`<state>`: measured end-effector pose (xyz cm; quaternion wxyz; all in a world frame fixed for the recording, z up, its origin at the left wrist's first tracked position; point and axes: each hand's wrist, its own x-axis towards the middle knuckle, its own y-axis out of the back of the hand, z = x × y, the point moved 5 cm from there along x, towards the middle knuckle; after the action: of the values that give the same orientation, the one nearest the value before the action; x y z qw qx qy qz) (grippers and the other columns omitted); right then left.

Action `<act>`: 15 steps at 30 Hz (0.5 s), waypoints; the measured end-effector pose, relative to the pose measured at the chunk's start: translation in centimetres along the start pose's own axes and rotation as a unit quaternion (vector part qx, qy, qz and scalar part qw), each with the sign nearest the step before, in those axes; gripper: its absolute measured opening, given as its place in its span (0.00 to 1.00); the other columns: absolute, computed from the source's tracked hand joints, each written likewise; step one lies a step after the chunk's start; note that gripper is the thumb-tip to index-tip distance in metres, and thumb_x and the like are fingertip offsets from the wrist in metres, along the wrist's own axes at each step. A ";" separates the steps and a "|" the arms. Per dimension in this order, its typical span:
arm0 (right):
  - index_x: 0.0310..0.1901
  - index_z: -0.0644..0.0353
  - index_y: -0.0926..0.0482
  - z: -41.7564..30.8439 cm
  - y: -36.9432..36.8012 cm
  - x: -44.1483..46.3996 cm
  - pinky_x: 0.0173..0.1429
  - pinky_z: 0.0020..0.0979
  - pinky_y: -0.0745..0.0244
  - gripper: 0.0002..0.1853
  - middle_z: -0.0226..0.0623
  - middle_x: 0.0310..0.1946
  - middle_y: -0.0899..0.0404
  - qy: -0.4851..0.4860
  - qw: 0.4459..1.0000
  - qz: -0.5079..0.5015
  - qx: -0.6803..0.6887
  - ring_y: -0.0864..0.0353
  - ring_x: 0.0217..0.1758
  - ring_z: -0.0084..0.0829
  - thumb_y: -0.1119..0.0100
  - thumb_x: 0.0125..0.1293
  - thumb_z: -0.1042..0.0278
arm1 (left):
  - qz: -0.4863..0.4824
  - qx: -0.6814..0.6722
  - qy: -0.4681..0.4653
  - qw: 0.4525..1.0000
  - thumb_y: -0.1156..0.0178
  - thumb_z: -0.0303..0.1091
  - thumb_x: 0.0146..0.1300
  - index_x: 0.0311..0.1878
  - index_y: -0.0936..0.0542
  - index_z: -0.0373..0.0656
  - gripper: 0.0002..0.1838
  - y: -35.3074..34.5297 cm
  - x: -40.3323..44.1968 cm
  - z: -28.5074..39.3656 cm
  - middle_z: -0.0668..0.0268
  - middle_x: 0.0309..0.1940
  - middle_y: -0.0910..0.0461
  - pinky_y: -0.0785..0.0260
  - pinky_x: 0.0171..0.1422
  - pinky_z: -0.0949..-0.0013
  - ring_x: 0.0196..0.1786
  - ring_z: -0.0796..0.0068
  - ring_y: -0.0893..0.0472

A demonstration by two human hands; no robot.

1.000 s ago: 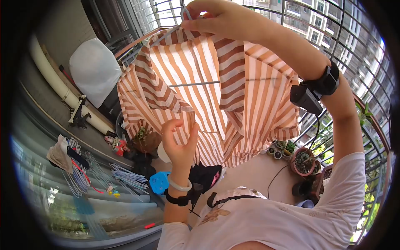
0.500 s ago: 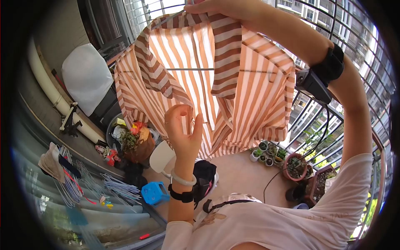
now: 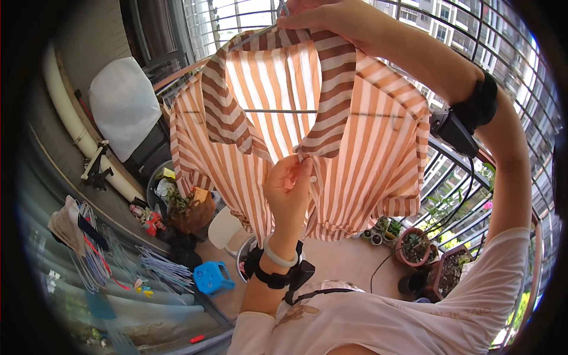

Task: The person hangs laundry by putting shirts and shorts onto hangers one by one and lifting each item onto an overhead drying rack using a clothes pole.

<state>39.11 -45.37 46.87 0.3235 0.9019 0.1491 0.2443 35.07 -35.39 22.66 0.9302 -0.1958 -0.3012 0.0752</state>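
A short-sleeved striped shirt (image 3: 373, 142) in orange-brown and white hangs in front of me on a thin clothes hanger (image 3: 283, 110). My right hand (image 3: 325, 21) is closed at the top of the hanger, by its hook and the back of the collar. At the shirt's front opening, my left hand (image 3: 288, 183) pinches the edge just below the right-hand collar flap. A pale button shows beside my left fingertips. The shirt front is parted, so the inside of its back shows between the collar flaps.
Potted plants (image 3: 414, 245) stand along the railing at right. On the floor are a blue stool (image 3: 213, 277) and a white stool seat (image 3: 225, 229). Bundled wire hangers (image 3: 168, 266) and a cap (image 3: 66, 225) are at left. Window bars rise behind the shirt.
My left hand has risen to the right and taken hold of the shirt's front edge. The shirt and my right hand have shifted slightly right and down.
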 end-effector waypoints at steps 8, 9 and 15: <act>0.48 0.62 0.28 0.4 2.8 -4.5 0.46 0.28 0.33 0.16 0.37 0.39 0.25 0.057 0.990 0.073 -0.107 0.27 0.40 0.28 0.43 0.60 0.65 | -0.093 0.165 -0.022 0.982 0.40 0.26 0.59 0.44 0.27 0.35 0.11 1.9 -0.4 0.1 0.66 0.32 0.23 0.34 0.40 0.80 0.36 0.82 0.25; 0.48 0.62 0.28 0.5 3.6 -5.8 0.47 0.28 0.33 0.16 0.38 0.39 0.25 0.066 0.984 0.092 -0.139 0.27 0.41 0.28 0.43 0.60 0.65 | -0.105 0.133 0.003 0.986 0.36 0.27 0.55 0.45 0.27 0.36 0.15 2.0 -1.1 -0.4 0.66 0.34 0.22 0.35 0.42 0.77 0.38 0.79 0.24; 0.51 0.62 0.29 1.4 9.3 -15.2 0.50 0.29 0.33 0.19 0.40 0.42 0.24 0.059 0.893 0.230 -0.382 0.26 0.44 0.30 0.42 0.58 0.66 | -0.105 0.161 -0.057 0.980 0.29 0.30 0.47 0.45 0.25 0.37 0.21 0.7 -3.9 0.1 0.67 0.37 0.23 0.37 0.47 0.73 0.40 0.77 0.25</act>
<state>28.16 -59.53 46.77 0.5682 0.7019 -0.1486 0.4031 31.80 -35.74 20.39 0.9336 -0.0060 -0.3565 0.0360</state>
